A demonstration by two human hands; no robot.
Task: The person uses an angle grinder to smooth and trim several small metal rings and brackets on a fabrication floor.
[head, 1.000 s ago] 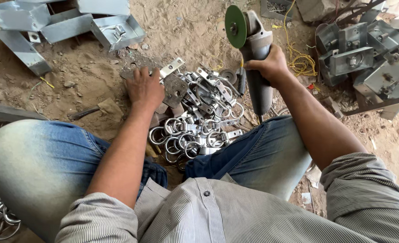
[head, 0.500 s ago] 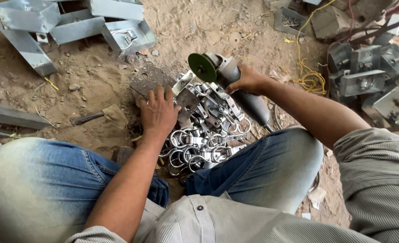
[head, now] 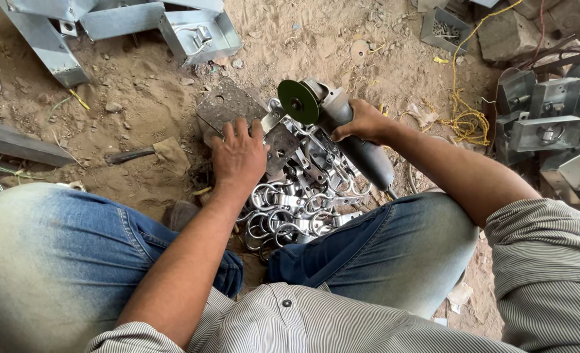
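Faded blue denim fills the near edge: the person sits on the sandy ground with knees spread, and a heap of shiny metal clamps (head: pixel 296 209) lies between the legs. Just beyond that heap, the left hand (head: pixel 239 157) presses flat, fingers spread, on a perforated steel plate (head: pixel 228 108), its grip not closed around anything but pinning the plate against the dirt. To the right of that grip, the right hand (head: pixel 363 122) is wrapped tight around the body of an angle grinder (head: pixel 342 131); its green disc (head: pixel 298 102) hangs just beside the plate's right edge, tilted toward it and seemingly not yet touching.

By my reading, the step in hand is lining the disc up with a piece held steady. The next move calls for a firm hold-down, fingers kept clear of the wheel.

Farther out lie a rusty hammer (head: pixel 147 152), a tangle of yellow cord (head: pixel 465 121) and galvanised steel brackets (head: pixel 542 124).
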